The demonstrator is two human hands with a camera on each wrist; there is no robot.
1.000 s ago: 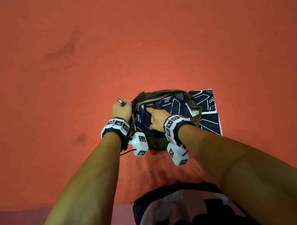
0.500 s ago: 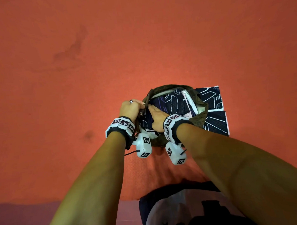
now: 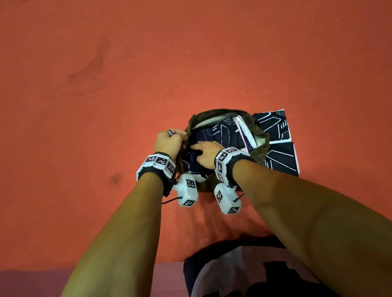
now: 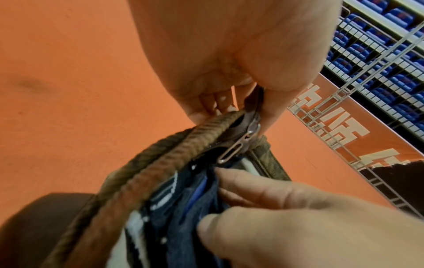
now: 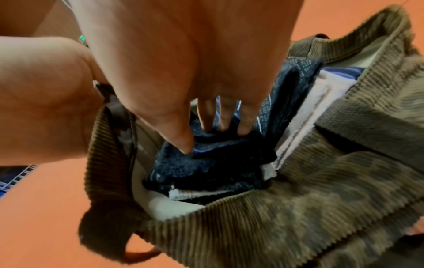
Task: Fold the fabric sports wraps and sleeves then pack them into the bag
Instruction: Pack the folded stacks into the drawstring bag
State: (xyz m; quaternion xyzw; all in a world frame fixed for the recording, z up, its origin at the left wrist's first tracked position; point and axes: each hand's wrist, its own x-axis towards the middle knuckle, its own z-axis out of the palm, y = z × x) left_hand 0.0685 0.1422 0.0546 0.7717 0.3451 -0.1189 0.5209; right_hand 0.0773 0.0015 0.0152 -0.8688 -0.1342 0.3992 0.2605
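Observation:
An olive-brown corduroy bag [image 3: 263, 143] lies open on the orange floor. Folded navy wraps with white lines [image 3: 226, 135] fill it. My left hand [image 3: 181, 139] pinches the bag's left rim [image 4: 160, 163] just beside the metal zipper pull [image 4: 231, 150]. My right hand [image 3: 196, 150] reaches into the opening, and its straight fingers [image 5: 220, 117] and thumb press down on a folded navy piece [image 5: 218, 163]. Two more folded navy pieces [image 3: 278, 153] lie on the floor against the bag's right side, partly hidden by it.
Orange floor [image 3: 101, 152] stretches all around the bag. My dark and white clothing [image 3: 241, 281] shows at the bottom edge. In the left wrist view a wire rack with blue items [image 4: 378, 54] and an orange banner stand behind.
My right hand has slid toward the bag's left end, deeper onto the folded fabric. The left hand has drawn the rim inward near the zipper.

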